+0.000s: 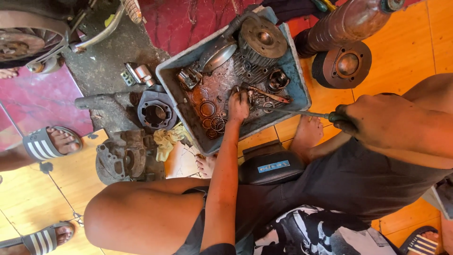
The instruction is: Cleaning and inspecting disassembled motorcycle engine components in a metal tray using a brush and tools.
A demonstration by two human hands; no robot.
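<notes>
Left hand [238,106] reaches into tray [165,78]; right hand [377,120] grips screwdriver [302,113].

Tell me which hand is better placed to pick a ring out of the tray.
Probably the left hand: it is already down inside the tray, beside the loose rings. The right hand is outside the tray, gripping a screwdriver.

Grey-blue tray [296,71] of rusty brown parts; orange floor tiles [406,56]; yellow rag [166,140]; grey-and-white striped sandal [40,144].
</notes>
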